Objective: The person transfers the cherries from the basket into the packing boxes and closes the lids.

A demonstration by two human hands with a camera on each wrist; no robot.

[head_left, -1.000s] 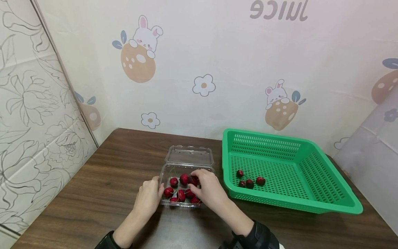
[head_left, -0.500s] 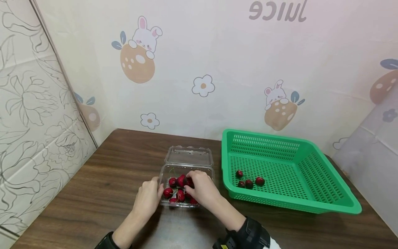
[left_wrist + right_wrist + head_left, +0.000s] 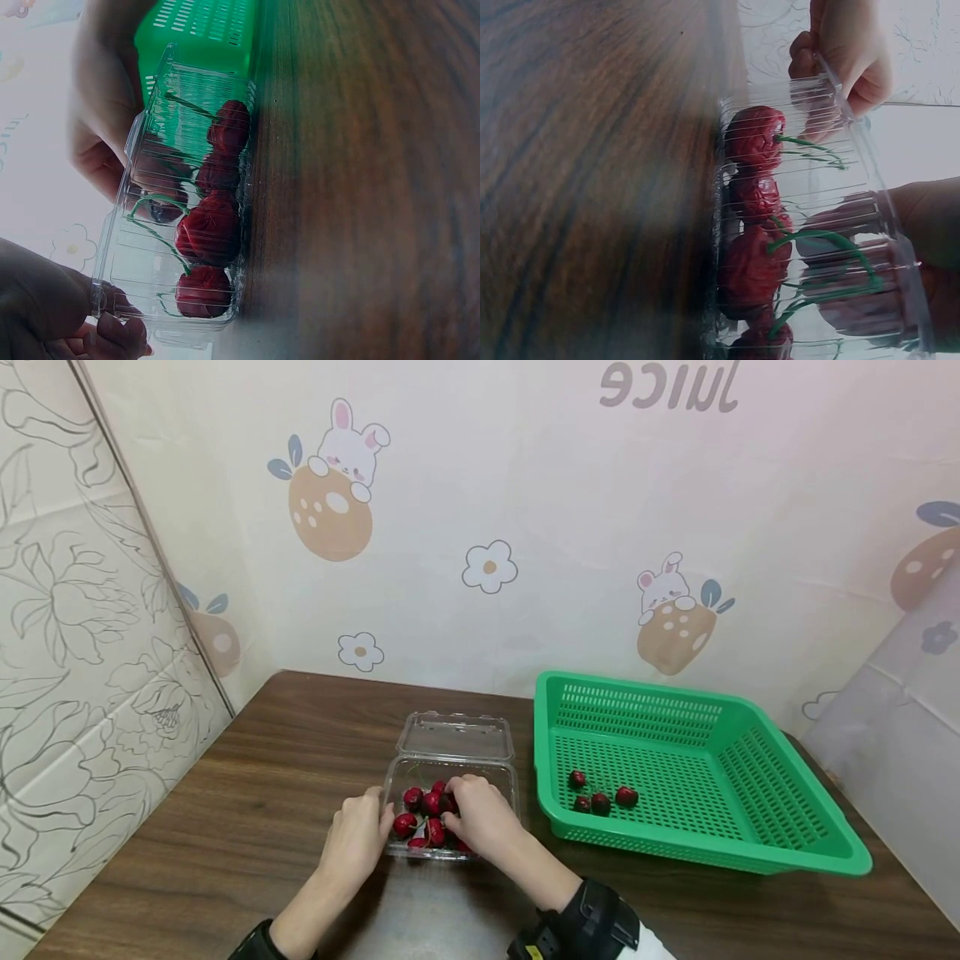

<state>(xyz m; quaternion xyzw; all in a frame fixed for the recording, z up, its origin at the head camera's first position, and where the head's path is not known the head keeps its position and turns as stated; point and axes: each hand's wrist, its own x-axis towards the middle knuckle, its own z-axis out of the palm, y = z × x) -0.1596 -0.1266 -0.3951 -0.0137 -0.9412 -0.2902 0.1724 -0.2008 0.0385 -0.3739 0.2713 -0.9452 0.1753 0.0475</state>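
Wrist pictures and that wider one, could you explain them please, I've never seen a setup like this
There's no robot, just a person's bare left hand and right hand. A camera on the head takes the wide picture; one on each wrist takes the sideways close-ups. On the brown table stand an open clear box of red cherries and, to its right, a green basket holding a few more. The left hand grips the box's left side. The right hand reaches into the box, fingers at a dark cherry; whether it pinches it, I can't tell.
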